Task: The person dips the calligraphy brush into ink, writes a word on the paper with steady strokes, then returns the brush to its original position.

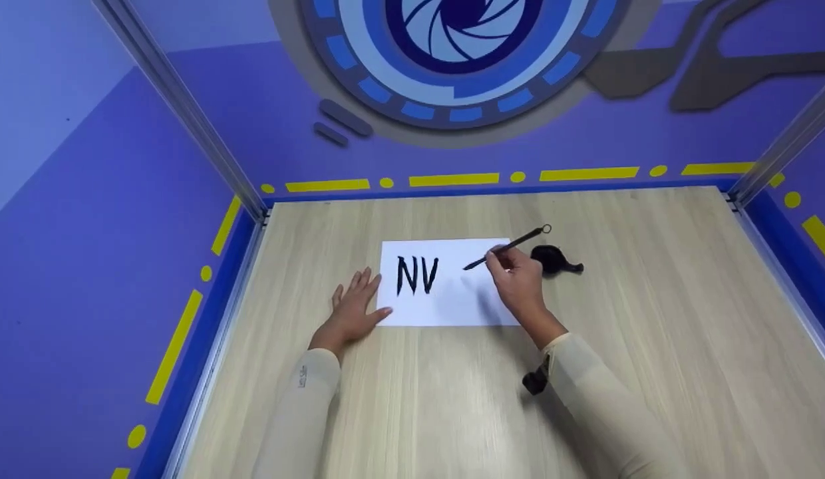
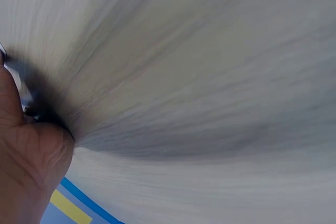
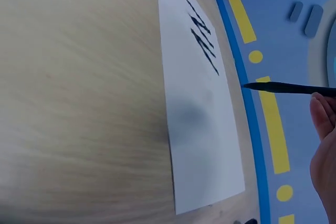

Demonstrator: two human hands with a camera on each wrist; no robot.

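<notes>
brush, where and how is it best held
Pinch the brush by its shaft, behind the tip, probably best from the right, as the right hand does: the shaft is slim, straight, slanting up rightward in the head view, with the pointed tip leftward over the paper.

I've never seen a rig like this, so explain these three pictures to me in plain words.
There is no machine here: each grip is a person's bare hand. The wide picture comes from a camera worn on the head, looking down; the other two come from cameras on the left and right wrists. On the wood-patterned table lies a white sheet of paper with black strokes resembling NV. The left grip rests at the sheet's left edge, thumb over it. The right grip pinches a slim dark brush or pen, its tip raised off the paper. Beside it sits a rounded black object with a narrow end.
</notes>
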